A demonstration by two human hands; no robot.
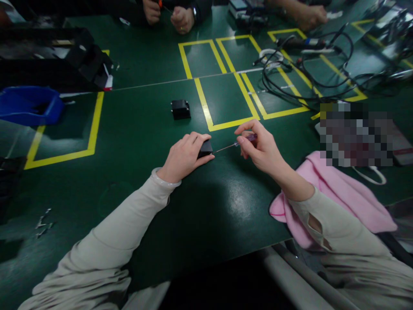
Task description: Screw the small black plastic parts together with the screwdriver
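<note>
My left hand [187,156] is closed around a small black block [205,148] on the green table [206,189], fingers over its far side and thumb along the near side. In my right hand [260,146] is a screwdriver with a purplish clear handle [251,137], pinched between thumb and fingers. Its thin metal shaft points left, and the tip meets the right end of the block. A second black block [180,109], with small shiny metal points on its sides, rests on the table beyond my left hand.
At left are a blue bin [48,105], a black rack [64,64] and small metal parts [43,224]. Black cables [309,82] lie at back right, a pink cloth [345,193] beside my right forearm. Another person's hands [182,19] are across the table.
</note>
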